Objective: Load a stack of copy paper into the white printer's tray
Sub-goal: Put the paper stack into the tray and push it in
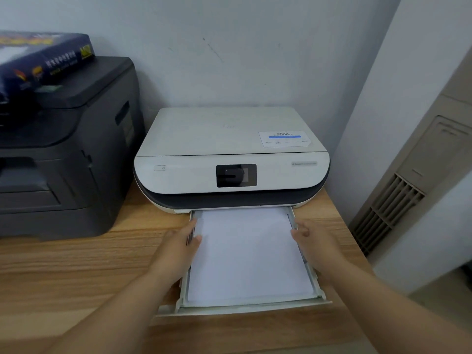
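Note:
The white printer [229, 139] stands on a wooden desk against the wall. Its tray [245, 308] is pulled out toward me. A stack of white copy paper [247, 254] lies flat inside the tray. My left hand [178, 249] rests at the tray's left side, thumb touching the paper's left edge. On the opposite side, my right hand [315, 242] touches the paper's right edge with its fingertips. Both hands are loosely curled against the sides; neither lifts the paper.
A large black printer [63, 154] stands to the left, with a dark blue ream of paper [40, 60] on top. The wooden desk [63, 272] extends left and front. A beige vented unit [408, 190] stands to the right of the desk.

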Motion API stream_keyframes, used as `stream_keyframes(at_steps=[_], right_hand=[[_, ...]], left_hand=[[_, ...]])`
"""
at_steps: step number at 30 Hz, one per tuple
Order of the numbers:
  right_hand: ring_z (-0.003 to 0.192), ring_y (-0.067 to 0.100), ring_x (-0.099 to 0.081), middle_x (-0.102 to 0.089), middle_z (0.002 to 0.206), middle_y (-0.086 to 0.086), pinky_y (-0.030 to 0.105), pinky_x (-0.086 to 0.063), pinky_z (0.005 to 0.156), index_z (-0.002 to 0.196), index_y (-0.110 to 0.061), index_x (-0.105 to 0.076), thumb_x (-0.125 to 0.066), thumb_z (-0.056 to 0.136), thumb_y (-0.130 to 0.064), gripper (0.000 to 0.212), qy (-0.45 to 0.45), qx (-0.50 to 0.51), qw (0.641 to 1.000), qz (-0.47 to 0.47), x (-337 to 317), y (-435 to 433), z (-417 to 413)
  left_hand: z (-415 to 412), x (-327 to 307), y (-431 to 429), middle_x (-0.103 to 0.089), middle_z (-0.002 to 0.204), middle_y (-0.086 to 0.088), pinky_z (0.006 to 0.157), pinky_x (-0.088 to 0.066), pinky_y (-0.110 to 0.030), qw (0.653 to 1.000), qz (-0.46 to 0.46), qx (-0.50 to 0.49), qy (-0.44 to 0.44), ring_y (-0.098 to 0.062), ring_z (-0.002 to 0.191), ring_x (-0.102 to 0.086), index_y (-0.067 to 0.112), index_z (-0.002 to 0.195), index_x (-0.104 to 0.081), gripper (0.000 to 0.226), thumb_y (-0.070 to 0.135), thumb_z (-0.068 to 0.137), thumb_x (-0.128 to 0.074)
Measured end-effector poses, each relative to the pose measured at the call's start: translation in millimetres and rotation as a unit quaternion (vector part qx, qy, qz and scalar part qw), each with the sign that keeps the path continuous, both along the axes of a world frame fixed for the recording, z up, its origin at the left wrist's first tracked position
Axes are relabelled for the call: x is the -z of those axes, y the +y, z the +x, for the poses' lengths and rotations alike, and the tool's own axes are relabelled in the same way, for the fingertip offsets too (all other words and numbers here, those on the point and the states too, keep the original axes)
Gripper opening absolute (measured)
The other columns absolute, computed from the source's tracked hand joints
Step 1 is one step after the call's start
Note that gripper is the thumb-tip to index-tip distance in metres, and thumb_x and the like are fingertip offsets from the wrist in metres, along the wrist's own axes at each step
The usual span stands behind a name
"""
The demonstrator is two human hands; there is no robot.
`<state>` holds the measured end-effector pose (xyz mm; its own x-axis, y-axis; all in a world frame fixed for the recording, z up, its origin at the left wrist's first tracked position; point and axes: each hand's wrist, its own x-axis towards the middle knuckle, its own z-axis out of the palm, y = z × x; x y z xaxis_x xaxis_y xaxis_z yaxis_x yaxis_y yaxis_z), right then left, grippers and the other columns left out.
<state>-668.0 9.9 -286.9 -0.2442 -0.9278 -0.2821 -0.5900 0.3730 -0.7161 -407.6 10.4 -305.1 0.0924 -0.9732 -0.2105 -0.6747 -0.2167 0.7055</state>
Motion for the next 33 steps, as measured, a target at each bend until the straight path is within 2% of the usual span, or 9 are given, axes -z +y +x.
stream_keyframes(at_steps=[2,6,12,18,22,26,30,31,33], right_hand=[[0.094,0.025,-0.058,-0.062,0.11,0.007,0.034,-0.046,0.074,0.128,-0.009,-0.049,-0.054,0.092,-0.03,0.042,0.037,0.028,0.999,-0.015,1,1,1],[0.083,0.02,-0.053,-0.061,0.097,0.006,0.033,-0.045,0.072,0.118,-0.007,-0.056,-0.057,0.09,-0.027,0.034,0.059,0.038,0.997,-0.03,4,1,-1],[0.086,0.021,-0.053,-0.064,0.107,0.008,0.029,-0.04,0.069,0.117,-0.011,-0.056,-0.056,0.089,-0.018,0.029,0.059,0.064,0.995,-0.044,8,-2,-4],[0.095,0.024,-0.06,-0.068,0.11,0.008,0.035,-0.049,0.079,0.118,-0.012,-0.061,-0.043,0.094,-0.012,0.03,0.082,0.016,0.995,-0.05,13,-2,-4],[0.077,0.019,-0.053,-0.064,0.093,0.01,0.025,-0.043,0.062,0.113,-0.006,-0.065,-0.042,0.093,-0.016,0.032,0.02,0.058,0.997,-0.044,13,-2,-4],[0.042,0.003,-0.053,-0.049,0.071,0.0,0.008,-0.039,0.038,0.129,-0.001,-0.05,-0.032,0.096,0.001,0.038,-0.135,0.093,0.986,0.021,6,-2,-3],[0.062,0.016,-0.048,-0.054,0.078,0.008,0.024,-0.051,0.065,0.125,-0.001,-0.053,-0.032,0.096,0.002,0.036,-0.192,0.096,0.976,0.044,-7,0,-2],[0.068,0.023,-0.052,-0.056,0.079,0.013,0.031,-0.051,0.076,0.117,-0.001,-0.056,-0.032,0.096,0.002,0.032,-0.184,0.102,0.977,0.047,-7,0,-3],[0.091,0.038,-0.061,-0.065,0.091,0.025,0.044,-0.048,0.088,0.108,0.003,-0.064,-0.042,0.094,-0.007,0.028,-0.125,0.126,0.984,0.025,-4,1,-7]], left_hand=[[-3,2,0,-0.06,0.109,-0.011,0.064,-0.042,-0.03,0.999,-0.019,-0.037,-0.022,-0.021,0.084,-0.055,0.02,0.13,-0.046,0.04,0.033,0.093,-0.048],[-9,5,7,-0.059,0.119,-0.007,0.079,-0.047,-0.033,0.996,-0.027,-0.071,-0.054,-0.022,0.1,-0.057,0.01,0.126,-0.05,0.042,0.034,0.092,-0.05],[-10,1,6,-0.054,0.09,0.003,0.078,-0.052,-0.039,0.995,-0.045,-0.064,-0.062,-0.018,0.08,-0.054,0.015,0.117,-0.051,0.025,0.021,0.094,-0.048],[-9,-1,5,-0.056,0.088,0.004,0.064,-0.051,-0.033,0.997,-0.048,-0.038,-0.039,-0.014,0.07,-0.057,0.026,0.137,-0.04,0.042,0.023,0.096,-0.042],[-15,-5,-1,-0.056,0.078,0.008,0.056,-0.039,-0.023,0.992,-0.006,-0.092,0.09,-0.01,0.065,-0.051,0.022,0.135,-0.048,0.039,0.023,0.097,-0.036],[-20,-14,-4,-0.048,0.076,0.014,0.055,-0.031,-0.017,0.967,0.038,-0.149,0.204,-0.002,0.065,-0.041,0.019,0.129,-0.052,0.037,0.021,0.098,-0.034],[-21,-18,-3,-0.048,0.074,0.012,0.056,-0.03,-0.017,0.959,0.048,-0.154,0.235,-0.003,0.064,-0.041,0.019,0.128,-0.053,0.036,0.022,0.098,-0.033],[-20,-17,-4,-0.054,0.08,0.01,0.059,-0.033,-0.019,0.96,0.048,-0.149,0.231,-0.005,0.069,-0.044,0.019,0.128,-0.053,0.036,0.024,0.098,-0.033],[-17,-13,-4,-0.061,0.114,0.0,0.076,-0.036,-0.025,0.969,0.039,-0.137,0.204,-0.013,0.092,-0.051,0.019,0.132,-0.049,0.037,0.026,0.097,-0.037]])
